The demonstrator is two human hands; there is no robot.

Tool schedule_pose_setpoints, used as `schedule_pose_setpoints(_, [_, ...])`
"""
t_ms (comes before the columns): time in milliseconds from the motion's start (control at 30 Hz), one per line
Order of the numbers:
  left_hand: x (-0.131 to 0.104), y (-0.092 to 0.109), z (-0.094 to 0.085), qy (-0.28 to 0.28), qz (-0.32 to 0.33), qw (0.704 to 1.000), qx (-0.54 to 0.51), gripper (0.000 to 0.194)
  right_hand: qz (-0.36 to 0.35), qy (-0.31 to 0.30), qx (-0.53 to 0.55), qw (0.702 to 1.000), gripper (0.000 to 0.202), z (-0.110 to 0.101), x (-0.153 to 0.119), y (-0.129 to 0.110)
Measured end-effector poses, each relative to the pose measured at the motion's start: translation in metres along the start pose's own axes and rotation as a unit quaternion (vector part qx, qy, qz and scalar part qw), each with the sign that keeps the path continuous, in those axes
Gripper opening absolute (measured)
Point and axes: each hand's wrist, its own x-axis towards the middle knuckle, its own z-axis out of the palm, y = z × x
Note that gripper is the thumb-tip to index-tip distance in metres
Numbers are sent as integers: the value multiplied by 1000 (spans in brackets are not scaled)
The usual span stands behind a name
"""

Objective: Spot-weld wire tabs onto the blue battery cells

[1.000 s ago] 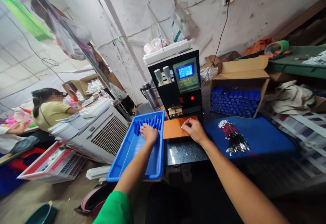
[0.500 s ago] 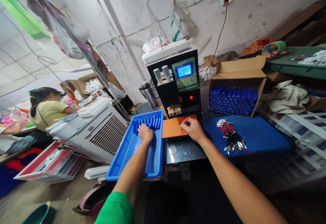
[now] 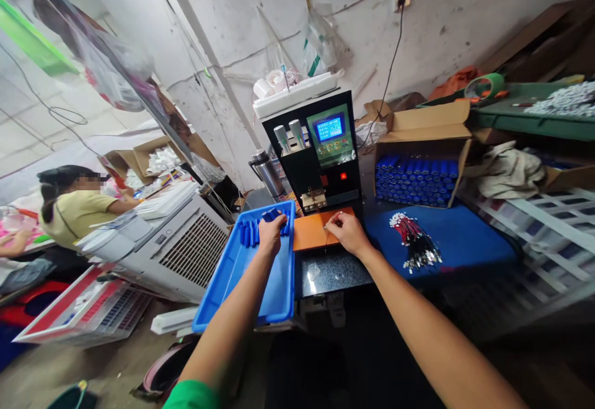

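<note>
My left hand (image 3: 271, 235) is closed over the right side of a blue plastic tray (image 3: 242, 279), gripping a dark blue cylindrical battery cell (image 3: 270, 215). Several more blue battery cells (image 3: 250, 233) lie side by side in the tray around it. My right hand (image 3: 348, 233), fingers pinched, holds a thin wire lead with small light ends above an orange board (image 3: 307, 233); most of the lead is hidden. Behind the board stands a black spot-welding machine (image 3: 297, 176) with a lit blue screen and a pale electrode holder low on its front.
A bundle of red and black wire leads (image 3: 415, 241) lies on the blue mat (image 3: 469, 235) at right. Behind it stands an open cardboard box (image 3: 421, 133) stacked with blue cells. A steel flask (image 3: 268, 173) is left of the machine. Another person (image 3: 83, 211) sits far left.
My left hand has risen slightly from the row of cells, with a battery cell now showing in its fingers. My right hand stays pinched over the board. The whole view has shifted slightly.
</note>
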Motion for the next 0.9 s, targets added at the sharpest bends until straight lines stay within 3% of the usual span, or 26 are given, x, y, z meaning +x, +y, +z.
schedule_pose_setpoints(67, [-6, 7, 13, -51, -9, 997, -49, 27, -4, -1, -9, 1000, 17, 0, 0, -2])
schedule_pose_setpoints(233, [-4, 12, 29, -135, 14, 991, -3, 33, -10, 7, -29, 1000, 16, 0, 1, -3])
schedule_pose_setpoints(567, [5, -1, 49, -140, 23, 990, -3, 39, 1, 7, -10, 1000, 15, 1, 2, -5])
schedule_pose_setpoints(900, [3, -6, 50, -144, 55, 988, 8, 36, -1, 8, -11, 1000, 14, 1, 1, -5])
